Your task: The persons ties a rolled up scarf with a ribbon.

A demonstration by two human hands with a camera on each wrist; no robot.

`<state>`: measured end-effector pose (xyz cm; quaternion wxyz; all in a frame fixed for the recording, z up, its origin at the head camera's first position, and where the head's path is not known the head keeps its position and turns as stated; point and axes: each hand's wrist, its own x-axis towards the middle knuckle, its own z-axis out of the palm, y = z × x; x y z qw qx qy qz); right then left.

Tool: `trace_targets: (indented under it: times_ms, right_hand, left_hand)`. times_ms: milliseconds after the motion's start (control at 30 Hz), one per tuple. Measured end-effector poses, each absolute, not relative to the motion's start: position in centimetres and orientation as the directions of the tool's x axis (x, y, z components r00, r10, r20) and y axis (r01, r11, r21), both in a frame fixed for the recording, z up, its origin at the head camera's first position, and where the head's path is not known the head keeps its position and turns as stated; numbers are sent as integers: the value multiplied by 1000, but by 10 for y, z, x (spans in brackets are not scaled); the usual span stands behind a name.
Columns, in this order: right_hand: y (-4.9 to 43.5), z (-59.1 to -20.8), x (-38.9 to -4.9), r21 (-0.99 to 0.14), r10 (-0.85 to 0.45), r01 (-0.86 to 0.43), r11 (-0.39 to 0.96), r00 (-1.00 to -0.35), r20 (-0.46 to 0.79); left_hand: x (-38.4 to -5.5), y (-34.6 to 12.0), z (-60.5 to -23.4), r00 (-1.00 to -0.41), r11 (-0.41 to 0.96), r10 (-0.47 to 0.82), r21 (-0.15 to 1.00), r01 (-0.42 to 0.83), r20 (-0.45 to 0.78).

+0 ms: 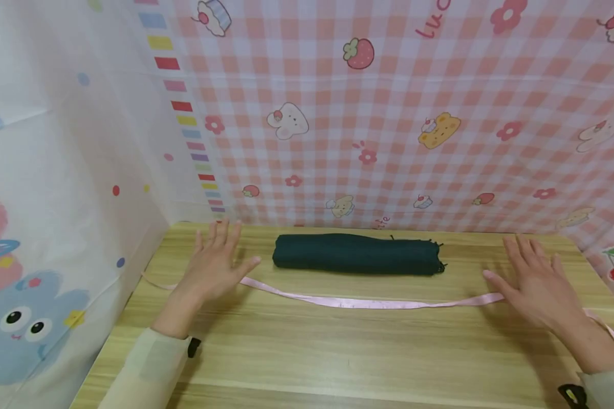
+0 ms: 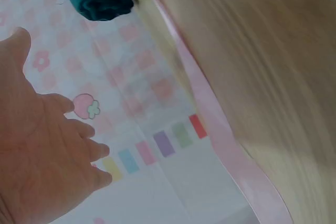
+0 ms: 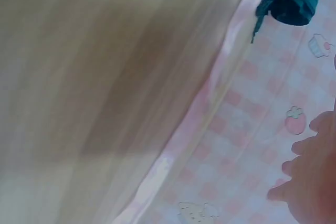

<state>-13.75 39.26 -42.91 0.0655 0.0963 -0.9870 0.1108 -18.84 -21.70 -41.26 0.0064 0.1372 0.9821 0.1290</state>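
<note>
While ribbon (image 1: 360, 303) runs left-right — green roll (image 1: 355, 254) lies likewise.

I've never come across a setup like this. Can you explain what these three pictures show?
There is no machine here, just a person's bare left hand and right hand. One picture comes from a camera worn on the head, looking forward and down; the other two come from cameras on each wrist.

On the wood-grain tabletop lies a dark green roll, apparently cloth, with a long pink ribbon stretched out nearer the person. Both hands are spread over the ribbon, one toward each end, and hold nothing; whether they touch it is unclear. Behind is a pink-and-white checked backdrop.
</note>
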Motion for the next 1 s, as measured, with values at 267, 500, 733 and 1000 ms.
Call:
trace_targets:
  times_ms: [267,500,733,1000]
  right_hand:
    - [371,-417,-141,-222,-187,-225,949,-966,178]
    - [355,-413,-147,-209,-207,-241,948,-963,173]
    - [344,-412,-150,-219,-210,-251,943,-958,195]
    - [330,-416,-158,-226,-263,-319,920,-933,245]
  left_hand:
    - [-191,-202,-407,-955,912,291,283,296,60]
    - [-192,-191,-410,-939,895,323,282,345,121]
    - [-194,-179,-417,-917,888,367,234,396,159]
    - [-198,-167,-421,-914,888,386,218,405,127]
